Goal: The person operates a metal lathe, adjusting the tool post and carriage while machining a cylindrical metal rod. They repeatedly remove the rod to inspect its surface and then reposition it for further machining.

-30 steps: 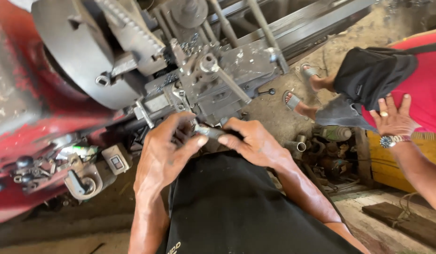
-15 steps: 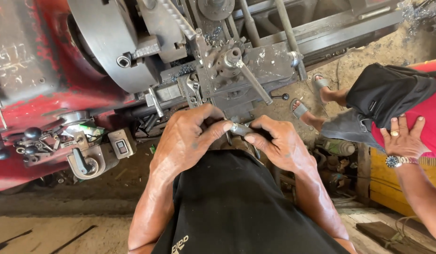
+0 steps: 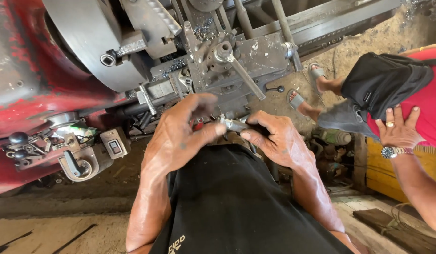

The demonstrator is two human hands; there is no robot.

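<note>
**Small steel part held at the lathe**

Both hands meet before the lathe carriage. The left hand and right hand have fingers clamped on a short metal piece: likely rigid, dense, oily, best gripped at its ends. A grey switch box hangs left.

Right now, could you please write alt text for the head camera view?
Both the left hand and right hand hold a small grey metal part in front of a lathe carriage beside a large chuck. At right stands another person in a red shirt, hand on hip.
</note>
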